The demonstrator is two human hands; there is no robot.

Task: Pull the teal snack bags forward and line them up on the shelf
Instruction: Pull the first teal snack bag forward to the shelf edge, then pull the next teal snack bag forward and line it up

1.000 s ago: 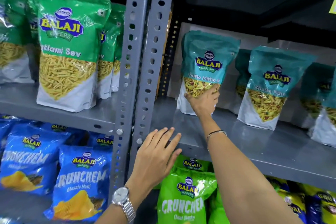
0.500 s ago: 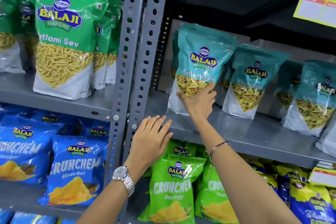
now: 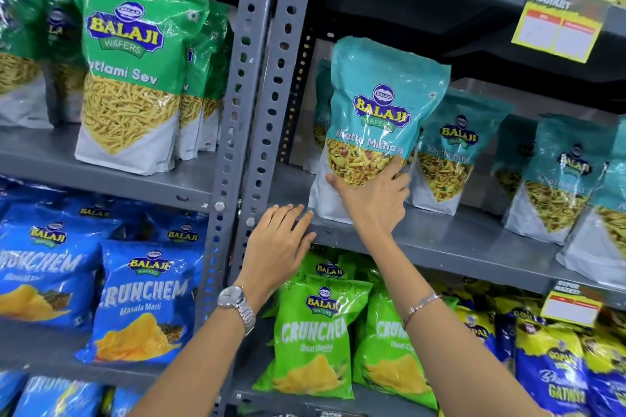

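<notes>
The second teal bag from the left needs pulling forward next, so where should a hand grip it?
Grip the second teal bag low, across its white base, coming straight from the front. It stands upright facing outward, so a low hold should slide it along the shelf without tipping.

The front teal snack bag (image 3: 379, 118) stands upright at the front edge of the grey shelf (image 3: 457, 244), slightly tilted. It is a teal pouch with a white base and a clear window showing a yellow snack mix. The second teal bag (image 3: 450, 152) stands just behind and to its right. Further teal bags (image 3: 559, 176) stand farther right, unevenly spaced and turned at different angles.
</notes>
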